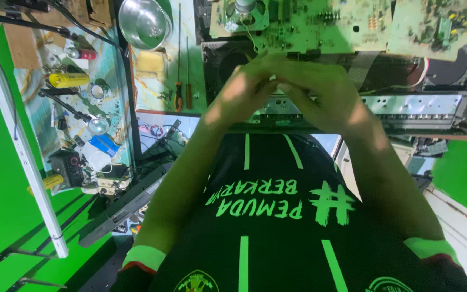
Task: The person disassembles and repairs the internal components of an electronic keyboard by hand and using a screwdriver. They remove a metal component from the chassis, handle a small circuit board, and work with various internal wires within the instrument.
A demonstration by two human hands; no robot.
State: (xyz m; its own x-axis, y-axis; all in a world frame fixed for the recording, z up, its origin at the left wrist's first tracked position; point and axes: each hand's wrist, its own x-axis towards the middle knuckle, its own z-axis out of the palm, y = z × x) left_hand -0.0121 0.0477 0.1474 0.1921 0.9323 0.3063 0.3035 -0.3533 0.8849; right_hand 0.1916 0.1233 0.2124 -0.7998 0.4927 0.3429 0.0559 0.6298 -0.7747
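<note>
Both hands meet at the near edge of the bench: the left hand [242, 93] and the right hand [320, 92] have their fingertips pinched together over something too small or too hidden to make out, so I cannot tell whether either one holds anything.

Directly under them lies an opened grey electronics chassis [406, 108], its metal frame running off to the right. Beyond it, green circuit boards [320, 24] lie face up, crowded with small parts and a round component at the left end.

Further left, two screwdrivers [182, 81] lie on the bench, with a steel bowl [142, 21] above them and a yellow cylinder [68, 80] among the clutter.

A slip could probably drop a small part into the open chassis, since the fingers work right over it; a knuckle could also knock the loose boards.
</note>
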